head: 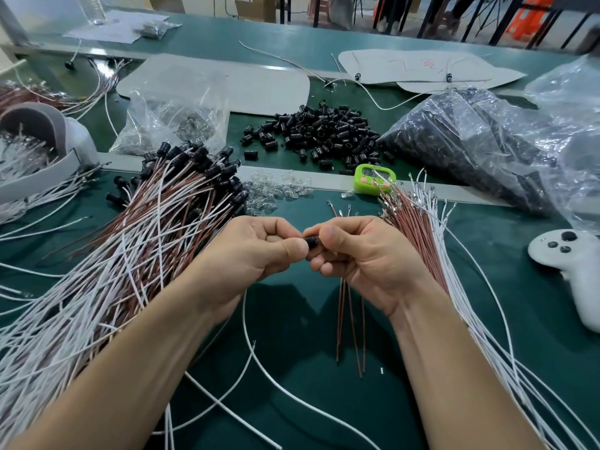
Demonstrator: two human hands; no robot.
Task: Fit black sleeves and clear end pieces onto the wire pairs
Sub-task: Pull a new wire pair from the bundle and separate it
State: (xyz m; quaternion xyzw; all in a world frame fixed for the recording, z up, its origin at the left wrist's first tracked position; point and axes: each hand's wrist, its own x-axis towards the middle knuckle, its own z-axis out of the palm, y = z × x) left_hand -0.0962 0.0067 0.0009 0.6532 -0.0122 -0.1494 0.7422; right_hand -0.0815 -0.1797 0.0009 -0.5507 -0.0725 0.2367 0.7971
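- Head view, nearest first: my left hand (259, 251) and right hand (360, 254) meet low over the green mat (292, 323). Both have their fingers curled, and the thumbs pinch one black sleeve (312, 242) between them.
- Brown wires (341, 319) hang down from under the right hand. I cannot tell whether a white wire is also in that grip.
- I judge that the sleeve is being threaded onto the pair. I would hold the wires close behind their metal tips so they do not buckle. Then I would line both tips up with the bore and push straight, without twisting.
- One tip could catch on the sleeve rim and fold back. The tips are hidden by my fingers, so I would go by feel.
- Farther left lies the finished bundle (181, 196), sleeves already on. Farther right is the bare wire stock (418, 228).
- Beyond these, clear end pieces (279, 190) lie scattered within reach for the next fit. The loose sleeve heap (318, 134) sits behind them.
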